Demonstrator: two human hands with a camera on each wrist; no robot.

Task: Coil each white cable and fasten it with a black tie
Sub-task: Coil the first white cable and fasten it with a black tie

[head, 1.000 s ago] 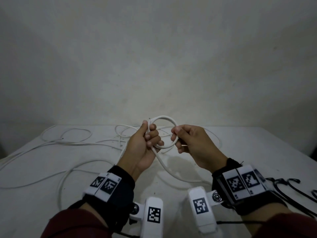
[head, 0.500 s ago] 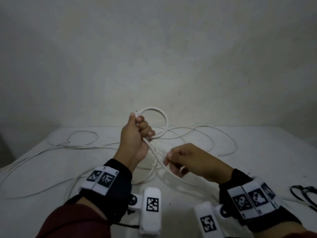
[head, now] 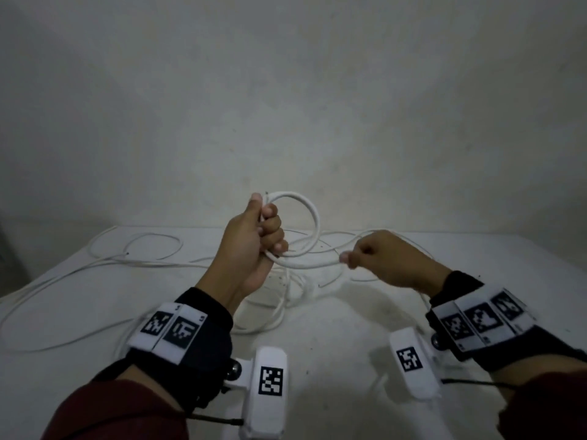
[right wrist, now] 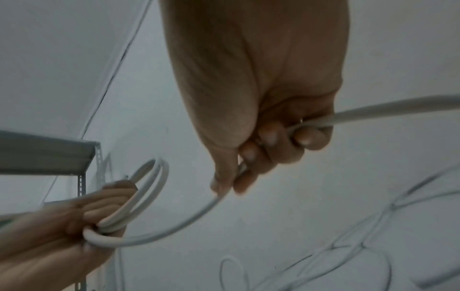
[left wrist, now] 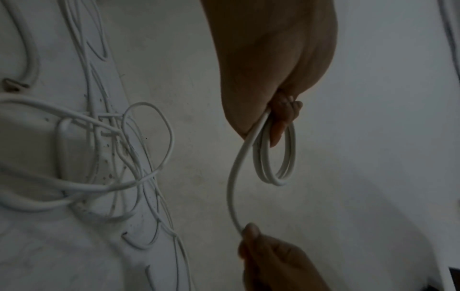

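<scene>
Left hand (head: pixel 254 239) grips cable coil (head: pixel 313 217); right hand (head: pixel 386 258) pinches trailing cable.

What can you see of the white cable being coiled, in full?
The thick round white cable, smooth and plastic-looking, is partly coiled: about two loops stand upright above the white table, gripped at their base by the left hand. A cut end pokes out by the thumb. From the coil a free length curves to the right hand, whose fingers curl round it, then trails off.
</scene>
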